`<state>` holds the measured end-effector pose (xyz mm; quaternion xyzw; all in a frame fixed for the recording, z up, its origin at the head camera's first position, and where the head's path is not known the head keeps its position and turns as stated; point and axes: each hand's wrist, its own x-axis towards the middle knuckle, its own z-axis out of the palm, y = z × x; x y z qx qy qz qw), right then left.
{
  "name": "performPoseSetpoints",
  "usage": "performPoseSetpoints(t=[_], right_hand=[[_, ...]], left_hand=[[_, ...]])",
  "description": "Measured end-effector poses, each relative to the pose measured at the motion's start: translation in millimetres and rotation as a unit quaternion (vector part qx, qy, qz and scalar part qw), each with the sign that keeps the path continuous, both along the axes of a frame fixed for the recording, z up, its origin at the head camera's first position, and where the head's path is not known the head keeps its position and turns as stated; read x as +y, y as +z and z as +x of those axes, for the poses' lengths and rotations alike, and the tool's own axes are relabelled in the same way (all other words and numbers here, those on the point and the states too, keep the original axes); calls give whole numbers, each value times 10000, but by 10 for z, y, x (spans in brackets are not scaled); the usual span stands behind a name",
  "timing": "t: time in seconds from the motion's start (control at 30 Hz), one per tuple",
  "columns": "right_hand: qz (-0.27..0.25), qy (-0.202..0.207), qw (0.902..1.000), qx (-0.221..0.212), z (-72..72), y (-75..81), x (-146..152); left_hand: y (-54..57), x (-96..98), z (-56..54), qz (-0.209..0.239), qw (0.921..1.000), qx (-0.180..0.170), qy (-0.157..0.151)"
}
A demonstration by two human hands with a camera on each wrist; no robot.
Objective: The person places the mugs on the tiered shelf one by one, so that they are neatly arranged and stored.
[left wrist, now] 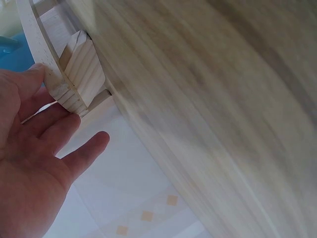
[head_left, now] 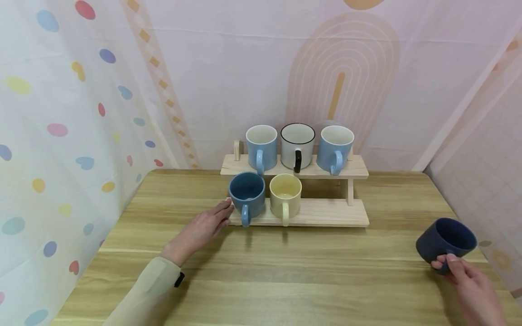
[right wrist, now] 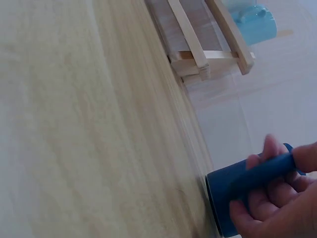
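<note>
A two-tier wooden mug rack (head_left: 330,213) stands at the back of the table. My left hand (head_left: 201,228) holds the left end of its lower shelf; in the left wrist view, thumb and fingers lie around the end of the pale board (left wrist: 64,94). Close to those fingertips sits a blue mug (head_left: 247,194), beside a yellow mug (head_left: 285,195) on the same shelf. At the far right, my right hand (head_left: 473,280) grips a dark blue mug (head_left: 434,242) by its handle. This mug leans somewhat, its opening up, and in the right wrist view the fingers wrap its handle (right wrist: 262,173).
On the upper shelf stand a light blue mug (head_left: 265,151), a white mug with a black rim (head_left: 297,147) and another light blue mug (head_left: 332,151). Patterned curtains (head_left: 228,81) close off the back and sides of the wooden table (head_left: 285,280).
</note>
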<state>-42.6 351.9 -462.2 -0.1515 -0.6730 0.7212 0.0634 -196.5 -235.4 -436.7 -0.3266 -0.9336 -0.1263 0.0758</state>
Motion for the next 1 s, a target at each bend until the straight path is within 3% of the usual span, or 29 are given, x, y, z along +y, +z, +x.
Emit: performPoseSetpoints(t=[0.2,0.5,0.77,1.0], right_hand=[[-285,-296,9966,709,56,-14,-44],[81,-574,9948,833,67,158,-148],[-60,-146,9870,1598,29,297,-308],[-171,214,9825,1844,-6,384,-424]], left_hand=[[-10,0,-6,-28,10000,19,-7],[-2,1,-3,-11,10000,-34,20],[-6,-4,2,2,10000,-33,35],[-3,1,-1,1,10000,1,6]])
